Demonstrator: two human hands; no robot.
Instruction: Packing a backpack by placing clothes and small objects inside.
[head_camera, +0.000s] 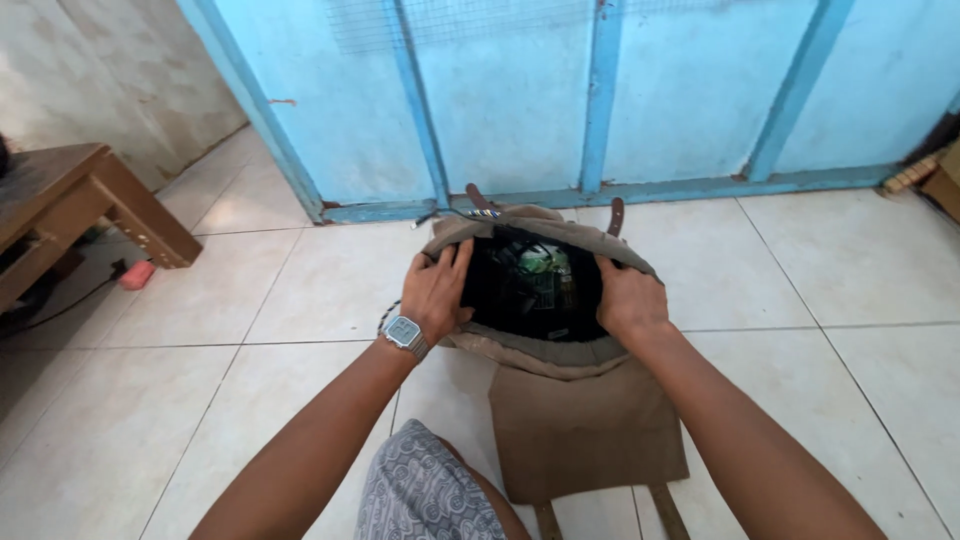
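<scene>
My left hand (437, 290) is on the left rim of the bag (575, 420), my right hand (628, 298) on the right rim, the mouth held between them. The bag lies flat on the floor (250, 360) before me, mouth toward the wall (520, 100) behind it. Packets (540, 272) sit inside (too dim to tell apart). A bench (70, 195) stands far left, my knee (425, 495) just left of the bag's lower end.

Pale tiled floor (850, 300); light blue panelled wall (690, 90) with mesh; brown wooden table (60, 190) at left; daylight.
</scene>
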